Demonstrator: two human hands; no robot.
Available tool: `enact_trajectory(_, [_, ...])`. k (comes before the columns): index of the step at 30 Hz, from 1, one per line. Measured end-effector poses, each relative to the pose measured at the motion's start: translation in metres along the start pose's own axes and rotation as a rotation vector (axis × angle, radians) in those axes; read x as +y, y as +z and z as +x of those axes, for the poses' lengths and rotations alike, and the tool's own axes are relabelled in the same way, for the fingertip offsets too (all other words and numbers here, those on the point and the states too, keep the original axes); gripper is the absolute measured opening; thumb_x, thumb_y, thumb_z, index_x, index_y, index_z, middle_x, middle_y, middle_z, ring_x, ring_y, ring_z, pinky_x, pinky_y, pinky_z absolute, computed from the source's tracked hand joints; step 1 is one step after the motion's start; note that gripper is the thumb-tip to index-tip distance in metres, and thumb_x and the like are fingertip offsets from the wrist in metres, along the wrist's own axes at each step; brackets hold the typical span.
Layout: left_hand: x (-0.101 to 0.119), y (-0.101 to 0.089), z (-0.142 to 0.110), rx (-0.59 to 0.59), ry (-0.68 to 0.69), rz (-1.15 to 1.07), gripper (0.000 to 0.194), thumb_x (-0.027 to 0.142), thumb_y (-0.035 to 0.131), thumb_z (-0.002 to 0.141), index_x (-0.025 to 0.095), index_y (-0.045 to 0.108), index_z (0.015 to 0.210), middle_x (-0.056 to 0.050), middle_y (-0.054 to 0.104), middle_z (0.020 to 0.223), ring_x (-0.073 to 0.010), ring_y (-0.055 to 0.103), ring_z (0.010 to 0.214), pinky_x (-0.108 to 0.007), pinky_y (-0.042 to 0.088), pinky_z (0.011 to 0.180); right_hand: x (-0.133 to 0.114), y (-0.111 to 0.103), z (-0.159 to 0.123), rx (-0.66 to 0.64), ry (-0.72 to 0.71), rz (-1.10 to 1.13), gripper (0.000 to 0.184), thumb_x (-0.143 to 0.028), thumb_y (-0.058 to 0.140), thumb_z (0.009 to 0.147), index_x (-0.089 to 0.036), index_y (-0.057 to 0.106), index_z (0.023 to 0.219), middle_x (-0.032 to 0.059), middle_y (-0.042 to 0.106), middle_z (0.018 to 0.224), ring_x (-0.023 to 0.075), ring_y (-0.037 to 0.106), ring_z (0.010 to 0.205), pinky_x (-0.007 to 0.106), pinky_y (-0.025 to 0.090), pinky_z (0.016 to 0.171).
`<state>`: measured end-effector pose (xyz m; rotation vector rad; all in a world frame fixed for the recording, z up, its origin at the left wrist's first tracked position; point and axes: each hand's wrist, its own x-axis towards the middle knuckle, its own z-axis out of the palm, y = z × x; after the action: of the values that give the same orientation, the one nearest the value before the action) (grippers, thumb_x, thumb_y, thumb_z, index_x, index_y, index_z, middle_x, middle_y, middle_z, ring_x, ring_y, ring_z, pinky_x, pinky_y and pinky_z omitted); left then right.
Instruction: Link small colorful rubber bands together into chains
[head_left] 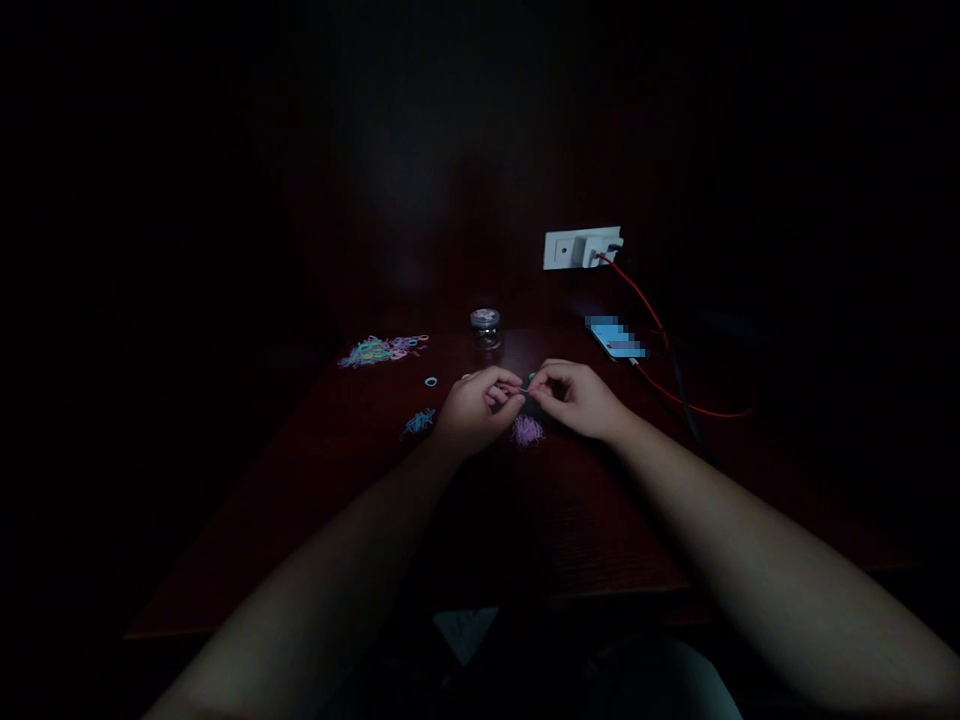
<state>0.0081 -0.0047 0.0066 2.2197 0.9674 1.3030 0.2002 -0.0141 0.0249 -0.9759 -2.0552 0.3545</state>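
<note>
My left hand (481,408) and my right hand (576,398) meet over the middle of the table, fingertips pinched. Between them a small pale rubber band (524,390) is held at both ends; its colour is hard to make out in the dim light. Just below the fingers lies a pile of purple rubber bands (527,431). A blue pile of rubber bands (419,421) is left of my left hand, and a single light-blue band (430,381) lies beyond it. Partly hidden behind my fingers is something green (533,377).
A mixed heap of coloured bands (379,350) sits at the back left. Near the wall stands a clear lidded jar (485,328). To the right, a phone (616,338) is joined by a red cable (637,285) to a charger in the wall socket (562,250).
</note>
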Motion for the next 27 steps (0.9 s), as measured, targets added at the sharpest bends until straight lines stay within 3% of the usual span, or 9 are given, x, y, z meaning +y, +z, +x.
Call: enact_trajectory(27, [-0.0021, 0.0007, 0.0010, -0.006, -0.009, -0.027, 0.014, 0.026, 0.059, 0.083, 0.018, 0.069, 0.088, -0.002, 0.072, 0.079, -0.0110, 0.064, 0.066, -0.021, 0.053, 0.062, -0.0012, -0.0003, -0.0003, -0.028, 0.008, -0.019, 0.014, -0.024, 0.056, 0.081, -0.015, 0.066, 0.081, 0.0035, 0.059, 0.072, 0.0144, 0.055, 0.066, 0.027, 0.043, 0.062])
